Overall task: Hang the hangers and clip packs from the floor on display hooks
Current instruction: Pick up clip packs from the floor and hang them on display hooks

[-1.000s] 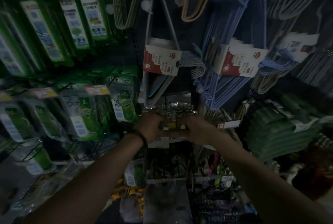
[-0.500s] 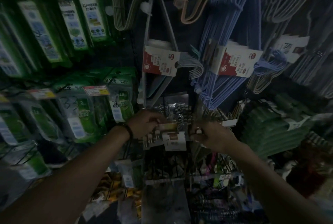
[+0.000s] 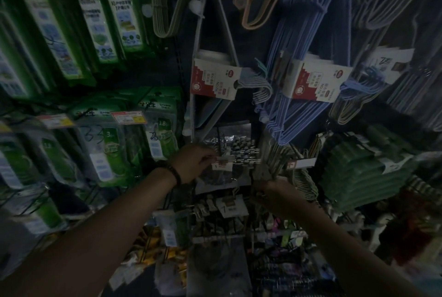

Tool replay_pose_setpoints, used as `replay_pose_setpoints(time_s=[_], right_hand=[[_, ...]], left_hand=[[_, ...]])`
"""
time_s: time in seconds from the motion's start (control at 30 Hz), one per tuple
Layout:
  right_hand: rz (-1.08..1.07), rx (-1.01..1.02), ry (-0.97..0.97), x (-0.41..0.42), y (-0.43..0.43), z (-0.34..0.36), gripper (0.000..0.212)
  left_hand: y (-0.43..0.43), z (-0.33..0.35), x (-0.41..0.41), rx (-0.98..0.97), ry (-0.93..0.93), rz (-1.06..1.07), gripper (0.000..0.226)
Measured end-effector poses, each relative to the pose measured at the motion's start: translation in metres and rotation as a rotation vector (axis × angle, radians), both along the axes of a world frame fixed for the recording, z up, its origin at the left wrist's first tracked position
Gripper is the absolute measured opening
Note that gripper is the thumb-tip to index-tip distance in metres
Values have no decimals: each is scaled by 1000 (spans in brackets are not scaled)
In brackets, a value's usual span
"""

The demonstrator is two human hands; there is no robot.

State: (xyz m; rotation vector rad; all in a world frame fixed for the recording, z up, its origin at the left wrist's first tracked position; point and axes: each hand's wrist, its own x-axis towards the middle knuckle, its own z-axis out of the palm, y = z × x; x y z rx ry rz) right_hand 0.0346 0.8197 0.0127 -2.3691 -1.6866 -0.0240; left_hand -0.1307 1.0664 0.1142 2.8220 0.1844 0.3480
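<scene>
Steadiness counts: left hand (image 3: 193,164) pinches the clip pack (image 3: 226,162) at frame centre, while right hand (image 3: 272,191) grips the hanger bundle (image 3: 275,160), best hung slowly and squarely.

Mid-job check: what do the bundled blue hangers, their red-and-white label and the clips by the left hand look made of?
Bundled blue hangers: thin wire, likely metal under a matte blue coating; rods slim, evenly bent. Red-and-white label: folded printed card, flat with sharp creases. Clips by the left hand: probably shiny metal in clear plastic, judging by glints; dim light leaves that open.
</scene>
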Motion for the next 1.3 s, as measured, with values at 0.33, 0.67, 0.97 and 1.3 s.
replay_pose_setpoints(time_s=[0.33, 0.67, 0.97, 1.3], right_hand=[[-31, 162, -302, 1, 43, -8, 32], [-82, 163, -379, 22, 70, -7, 40], [-195, 230, -170, 49, 96, -32, 16], [-334, 193, -294, 43, 109, -43, 49]], left_hand=[[1, 11, 9, 69, -52, 127, 20], [3, 7, 10, 90, -45, 131, 15], [3, 5, 9, 71, -53, 132, 18], [0, -14, -1, -45, -172, 151, 10]])
